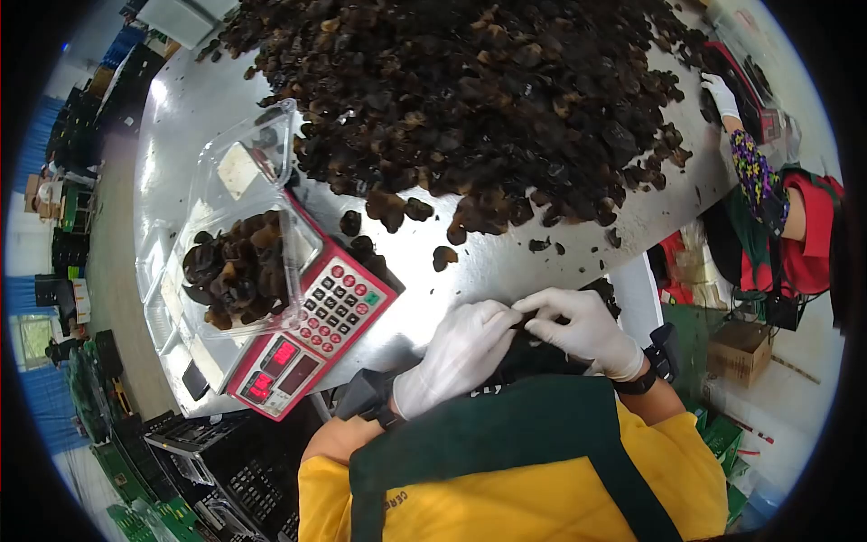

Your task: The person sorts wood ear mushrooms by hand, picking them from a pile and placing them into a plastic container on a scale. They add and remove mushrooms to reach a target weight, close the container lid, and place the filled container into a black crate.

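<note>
At left, a tub [294, 291] of fungus [239, 271] sits on the scale [332, 307]; next, the left hand [462, 354], fingers bent, this side of the heap [470, 108], then the right hand [585, 332], curled close beside it (whether either grips anything, I can't tell).

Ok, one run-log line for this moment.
left hand: beside right hand, both gloved | grip: unclear | scale: display lit, open clear container of dark pieces on it | dark pile: on table
</note>
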A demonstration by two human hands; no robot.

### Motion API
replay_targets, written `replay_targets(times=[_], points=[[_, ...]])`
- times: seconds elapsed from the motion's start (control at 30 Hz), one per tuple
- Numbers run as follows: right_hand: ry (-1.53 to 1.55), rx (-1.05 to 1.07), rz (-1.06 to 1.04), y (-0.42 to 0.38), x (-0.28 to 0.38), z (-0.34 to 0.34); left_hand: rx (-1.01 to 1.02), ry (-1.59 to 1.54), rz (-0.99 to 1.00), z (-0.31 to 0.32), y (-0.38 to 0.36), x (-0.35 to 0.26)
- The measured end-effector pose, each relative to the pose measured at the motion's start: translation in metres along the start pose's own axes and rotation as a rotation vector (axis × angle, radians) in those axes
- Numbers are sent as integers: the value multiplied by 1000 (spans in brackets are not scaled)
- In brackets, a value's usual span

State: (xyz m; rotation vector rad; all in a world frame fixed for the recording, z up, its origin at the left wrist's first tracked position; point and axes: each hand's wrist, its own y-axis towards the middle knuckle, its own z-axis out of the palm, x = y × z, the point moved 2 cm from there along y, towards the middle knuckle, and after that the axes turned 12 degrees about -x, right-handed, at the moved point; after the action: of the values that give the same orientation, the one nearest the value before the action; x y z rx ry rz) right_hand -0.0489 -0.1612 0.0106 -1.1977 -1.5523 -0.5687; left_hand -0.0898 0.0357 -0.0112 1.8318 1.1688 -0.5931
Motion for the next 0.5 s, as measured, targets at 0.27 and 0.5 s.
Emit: replay_targets(times=[0.27,0.5], points=[[-330,-184,355,-38,-26,-94,-65,-54,-41,2,22,1],[-876,-422,-284,-1,-7,-100,-217,718,-14,5,66,43]])
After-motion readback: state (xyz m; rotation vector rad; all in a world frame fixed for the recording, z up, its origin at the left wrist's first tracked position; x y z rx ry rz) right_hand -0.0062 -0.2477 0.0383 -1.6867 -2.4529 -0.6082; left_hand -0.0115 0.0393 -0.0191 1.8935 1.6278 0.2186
